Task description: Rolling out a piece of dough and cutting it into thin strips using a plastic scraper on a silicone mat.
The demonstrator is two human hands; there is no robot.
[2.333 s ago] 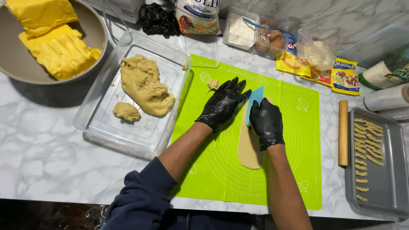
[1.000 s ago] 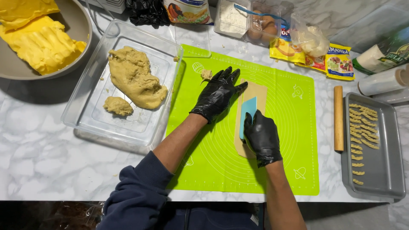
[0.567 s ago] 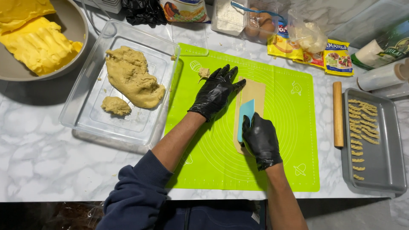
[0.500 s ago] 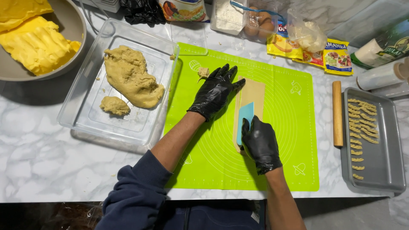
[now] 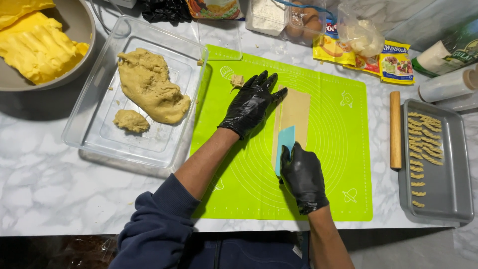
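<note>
Scraper set against rolled dough strip on green mat.

The right hand (image 5: 302, 174) grips the blue scraper (image 5: 284, 148) at the left edge of the dough strip (image 5: 295, 112). The left hand (image 5: 250, 102), fingers spread flat, rests on the mat (image 5: 338, 149) just left of the strip, fingertips touching its upper edge.

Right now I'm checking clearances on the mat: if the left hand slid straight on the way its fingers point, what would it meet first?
The left hand points up and right; its fingertips already touch the rolled dough strip, so that comes first.
</note>
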